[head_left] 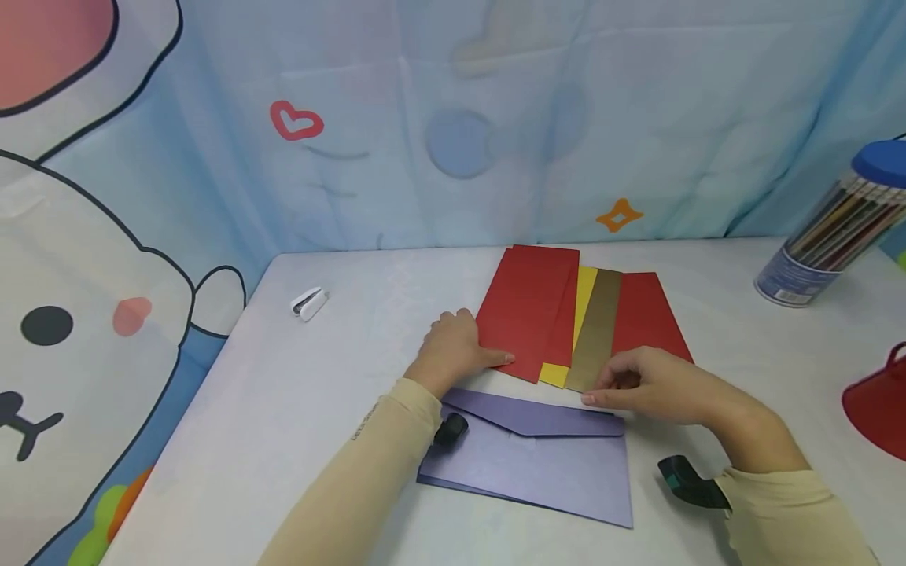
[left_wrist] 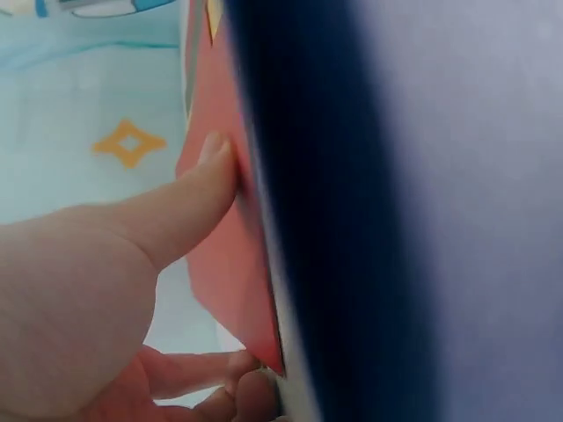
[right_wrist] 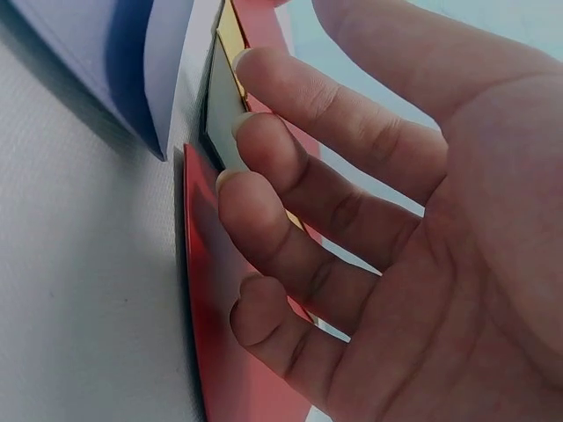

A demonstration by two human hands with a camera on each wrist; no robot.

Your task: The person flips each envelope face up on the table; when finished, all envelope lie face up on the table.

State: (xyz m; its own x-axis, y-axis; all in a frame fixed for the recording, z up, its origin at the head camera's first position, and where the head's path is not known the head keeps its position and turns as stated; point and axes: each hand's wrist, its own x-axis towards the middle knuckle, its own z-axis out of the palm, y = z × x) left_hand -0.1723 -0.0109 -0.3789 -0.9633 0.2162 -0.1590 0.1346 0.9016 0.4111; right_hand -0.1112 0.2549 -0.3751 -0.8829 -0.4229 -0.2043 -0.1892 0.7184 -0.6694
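Observation:
Several envelopes lie fanned on the white table (head_left: 297, 409): red envelopes (head_left: 527, 306), a yellow one (head_left: 582, 295), a gold one (head_left: 596, 330) and another red one (head_left: 647, 314). A purple envelope (head_left: 538, 460) lies in front of them, flap shut. My left hand (head_left: 460, 346) rests at the left red envelope's near edge, its thumb (left_wrist: 198, 189) pressed flat on the red paper (left_wrist: 229, 272) and its fingers curled by the corner. My right hand (head_left: 640, 385) has relaxed fingers (right_wrist: 290, 176) whose tips touch the near ends of the gold envelope (right_wrist: 224, 119) and a red envelope (right_wrist: 220, 360).
A small white stapler (head_left: 309, 303) sits at the back left of the table. A clear tube of pencils with a blue lid (head_left: 842, 228) stands at the back right. A red object (head_left: 881, 401) juts in at the right edge. A printed blue cloth hangs behind.

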